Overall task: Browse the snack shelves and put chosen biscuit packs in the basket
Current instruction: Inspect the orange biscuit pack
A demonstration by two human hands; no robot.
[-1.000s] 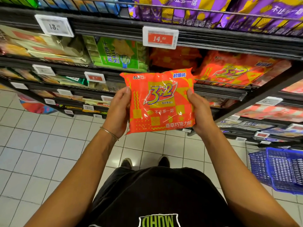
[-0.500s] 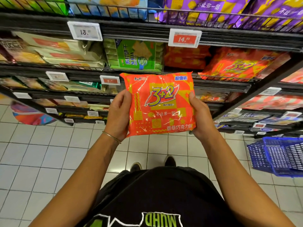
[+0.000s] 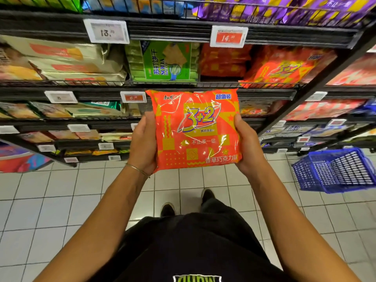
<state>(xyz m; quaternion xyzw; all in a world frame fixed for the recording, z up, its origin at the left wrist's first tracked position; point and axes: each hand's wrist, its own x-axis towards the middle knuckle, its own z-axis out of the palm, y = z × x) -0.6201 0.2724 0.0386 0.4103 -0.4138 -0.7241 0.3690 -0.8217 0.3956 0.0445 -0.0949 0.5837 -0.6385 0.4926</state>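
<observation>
An orange and yellow biscuit pack [image 3: 195,129] marked "3+2" is held upright in front of the shelves, its printed face toward me. My left hand [image 3: 142,143] grips its left edge and my right hand [image 3: 247,145] grips its right edge, fingers hidden behind the pack. A blue plastic basket [image 3: 335,169] stands on the tiled floor to the right, below the shelving; its inside is not visible from here.
Black wire shelves [image 3: 162,86] filled with snack packs run across the view: more orange "3+2" packs [image 3: 284,68], a green soda-cracker pack [image 3: 162,62], beige packs [image 3: 61,60], purple packs [image 3: 284,9]. White tiled floor [image 3: 50,200] lies underfoot.
The view has shifted to the left and tilted down a little, so the basket shows more fully at the right. Both hands keep the same hold on the pack.
</observation>
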